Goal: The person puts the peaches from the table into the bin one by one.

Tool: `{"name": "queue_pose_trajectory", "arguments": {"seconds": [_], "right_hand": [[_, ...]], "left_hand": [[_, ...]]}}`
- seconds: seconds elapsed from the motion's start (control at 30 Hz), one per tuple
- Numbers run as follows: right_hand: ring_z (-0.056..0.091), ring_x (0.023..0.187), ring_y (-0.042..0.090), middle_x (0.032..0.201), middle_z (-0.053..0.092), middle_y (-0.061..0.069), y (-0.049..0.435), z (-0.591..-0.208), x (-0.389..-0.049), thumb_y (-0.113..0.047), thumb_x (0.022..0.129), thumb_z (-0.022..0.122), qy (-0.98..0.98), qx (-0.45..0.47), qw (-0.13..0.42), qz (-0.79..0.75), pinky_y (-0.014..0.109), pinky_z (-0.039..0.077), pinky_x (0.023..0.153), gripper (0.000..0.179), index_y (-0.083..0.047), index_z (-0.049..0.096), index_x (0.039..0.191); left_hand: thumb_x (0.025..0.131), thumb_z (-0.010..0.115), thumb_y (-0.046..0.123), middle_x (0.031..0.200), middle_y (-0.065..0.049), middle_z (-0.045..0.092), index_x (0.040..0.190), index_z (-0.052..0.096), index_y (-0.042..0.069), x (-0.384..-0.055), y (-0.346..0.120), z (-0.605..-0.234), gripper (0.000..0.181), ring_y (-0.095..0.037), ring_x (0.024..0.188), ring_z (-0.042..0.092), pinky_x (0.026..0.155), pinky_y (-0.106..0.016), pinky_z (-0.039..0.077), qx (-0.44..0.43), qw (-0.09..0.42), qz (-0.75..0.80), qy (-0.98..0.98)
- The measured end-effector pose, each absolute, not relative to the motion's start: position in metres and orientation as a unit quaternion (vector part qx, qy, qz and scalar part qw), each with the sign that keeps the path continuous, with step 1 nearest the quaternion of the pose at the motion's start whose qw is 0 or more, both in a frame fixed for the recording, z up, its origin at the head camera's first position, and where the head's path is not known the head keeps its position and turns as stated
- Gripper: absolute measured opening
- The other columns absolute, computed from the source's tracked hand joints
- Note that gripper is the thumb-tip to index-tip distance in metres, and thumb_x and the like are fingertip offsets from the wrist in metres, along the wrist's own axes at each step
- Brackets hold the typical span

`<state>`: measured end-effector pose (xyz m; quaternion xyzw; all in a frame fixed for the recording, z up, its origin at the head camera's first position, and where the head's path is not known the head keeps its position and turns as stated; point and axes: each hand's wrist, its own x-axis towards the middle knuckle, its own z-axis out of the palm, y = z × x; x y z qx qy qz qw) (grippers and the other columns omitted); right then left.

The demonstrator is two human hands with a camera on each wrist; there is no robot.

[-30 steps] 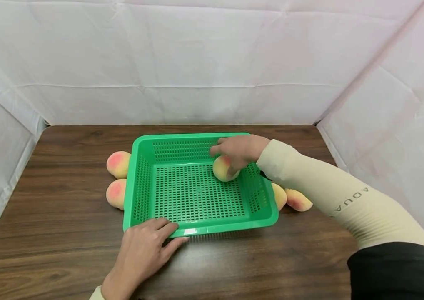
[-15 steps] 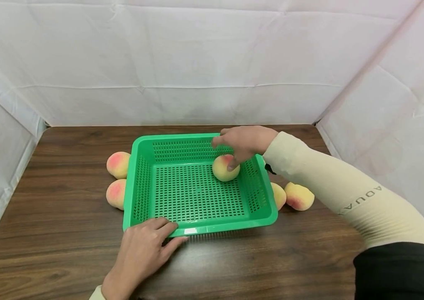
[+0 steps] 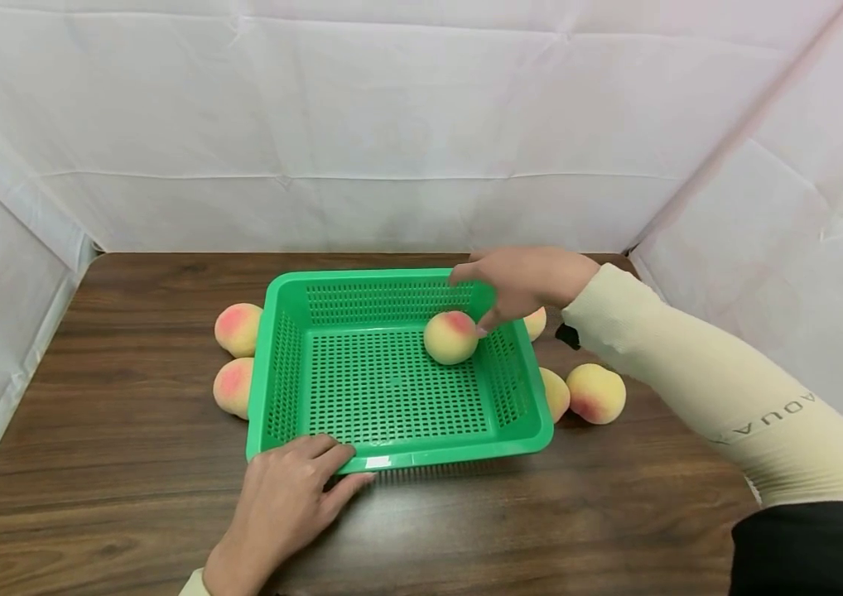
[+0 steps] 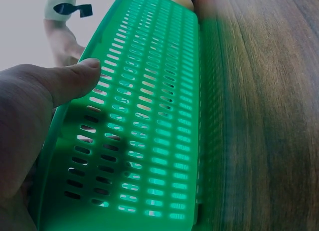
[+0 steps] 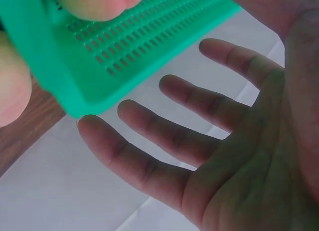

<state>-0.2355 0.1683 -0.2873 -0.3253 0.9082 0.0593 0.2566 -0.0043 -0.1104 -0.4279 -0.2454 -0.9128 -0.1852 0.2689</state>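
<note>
A green plastic basket (image 3: 407,458) with slotted walls stands on the table. One peach (image 3: 450,338), yellow with a red blush, lies inside it near the far right corner. My left hand (image 3: 283,497) grips the near rim at the left, fingers over the edge; in the left wrist view its thumb (image 4: 75,84) presses the outer wall. Above the basket's far right corner is my right hand (image 3: 529,280), holding nothing. Its fingers are spread in the right wrist view, where the peach (image 5: 97,2) in the basket shows apart from them.
Two peaches, one behind (image 3: 238,329) and one in front (image 3: 233,387), sit against the basket's left side. Along its right side are three more: a far one (image 3: 536,323), a near one (image 3: 556,396) and an outer one (image 3: 597,393). White sheeting (image 3: 392,124) surrounds the wooden table (image 3: 131,463).
My right hand has let go of the peach in the basket and drawn back to the right. More of the right-side peaches shows. The left hand stays on the rim.
</note>
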Motion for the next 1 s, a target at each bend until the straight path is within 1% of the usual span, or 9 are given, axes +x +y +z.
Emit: {"name": "queue_pose_trajectory", "arguments": {"seconds": [0.1, 0.27, 0.47, 0.57, 0.67, 0.73, 0.87, 0.93, 1.0], "right_hand": [[0.057, 0.135, 0.031, 0.157, 0.049, 0.007, 0.180, -0.284, -0.234, -0.043, 0.087, 0.083, 0.913, -0.319, 0.252, 0.041, 0.054, 0.049, 0.107, 0.073, -0.027, 0.051, 0.150], [0.063, 0.125, 0.030, 0.151, 0.053, 0.006, 0.196, -0.279, -0.232, -0.040, 0.087, 0.084, 0.913, -0.328, 0.241, 0.026, 0.051, 0.051, 0.104, 0.068, -0.024, 0.054, 0.145], [0.062, 0.128, 0.028, 0.148, 0.056, 0.002, 0.216, -0.275, -0.225, -0.040, 0.087, 0.083, 0.919, -0.318, 0.229, 0.031, 0.051, 0.052, 0.102, 0.066, -0.025, 0.054, 0.144], [0.063, 0.119, 0.021, 0.135, 0.060, -0.004, 0.226, -0.273, -0.221, -0.040, 0.086, 0.084, 0.924, -0.311, 0.222, 0.020, 0.047, 0.053, 0.096, 0.058, -0.029, 0.058, 0.137], [0.061, 0.115, 0.016, 0.126, 0.061, -0.008, 0.236, -0.273, -0.219, -0.040, 0.084, 0.085, 0.926, -0.308, 0.217, 0.010, 0.043, 0.052, 0.094, 0.055, -0.031, 0.060, 0.133], [0.061, 0.118, 0.018, 0.128, 0.062, -0.006, 0.242, -0.273, -0.218, -0.041, 0.083, 0.086, 0.927, -0.307, 0.215, 0.012, 0.046, 0.052, 0.097, 0.060, -0.028, 0.059, 0.136], [0.059, 0.132, 0.028, 0.142, 0.060, 0.004, 0.256, -0.276, -0.216, -0.043, 0.082, 0.087, 0.928, -0.302, 0.217, 0.020, 0.053, 0.050, 0.106, 0.077, -0.021, 0.053, 0.148], [0.059, 0.134, 0.029, 0.145, 0.059, 0.004, 0.263, -0.278, -0.213, -0.044, 0.081, 0.087, 0.931, -0.292, 0.219, 0.016, 0.054, 0.049, 0.107, 0.079, -0.021, 0.053, 0.149], [0.058, 0.135, 0.027, 0.146, 0.058, 0.000, 0.270, -0.278, -0.211, -0.046, 0.081, 0.087, 0.936, -0.273, 0.224, 0.011, 0.054, 0.049, 0.106, 0.079, -0.027, 0.052, 0.149]], "left_hand": [[0.080, 0.078, 0.048, 0.066, 0.013, 0.052, 0.074, 0.065, 0.023, -0.005, -0.111, -0.428, 0.029, -0.002, 0.057, 0.048, 0.048, -0.019, 0.037, -0.245, 0.269, -0.184, -0.913], [0.079, 0.079, 0.048, 0.065, 0.013, 0.051, 0.072, 0.062, 0.023, -0.005, -0.110, -0.428, 0.031, -0.002, 0.057, 0.047, 0.048, -0.018, 0.036, -0.243, 0.272, -0.185, -0.912], [0.079, 0.080, 0.048, 0.065, 0.013, 0.050, 0.072, 0.062, 0.023, -0.006, -0.110, -0.428, 0.032, -0.002, 0.056, 0.045, 0.048, -0.018, 0.035, -0.246, 0.272, -0.185, -0.912], [0.079, 0.080, 0.048, 0.064, 0.013, 0.049, 0.071, 0.060, 0.023, -0.006, -0.110, -0.428, 0.032, -0.002, 0.056, 0.044, 0.048, -0.018, 0.034, -0.246, 0.272, -0.185, -0.912], [0.079, 0.080, 0.048, 0.064, 0.013, 0.049, 0.070, 0.059, 0.023, -0.006, -0.109, -0.428, 0.033, -0.001, 0.056, 0.043, 0.048, -0.017, 0.034, -0.247, 0.275, -0.186, -0.910], [0.078, 0.080, 0.048, 0.064, 0.013, 0.048, 0.070, 0.059, 0.023, -0.006, -0.109, -0.429, 0.033, -0.001, 0.056, 0.043, 0.048, -0.017, 0.033, -0.247, 0.277, -0.187, -0.910], [0.078, 0.080, 0.047, 0.064, 0.013, 0.049, 0.071, 0.060, 0.023, -0.006, -0.109, -0.429, 0.032, -0.001, 0.056, 0.043, 0.048, -0.017, 0.033, -0.248, 0.276, -0.187, -0.910], [0.078, 0.079, 0.047, 0.064, 0.013, 0.049, 0.071, 0.060, 0.023, -0.006, -0.109, -0.428, 0.031, -0.001, 0.056, 0.043, 0.048, -0.017, 0.034, -0.247, 0.274, -0.186, -0.911], [0.080, 0.078, 0.048, 0.065, 0.013, 0.050, 0.071, 0.061, 0.023, -0.006, -0.109, -0.428, 0.031, -0.002, 0.056, 0.044, 0.048, -0.018, 0.034, -0.247, 0.273, -0.185, -0.911]]}}
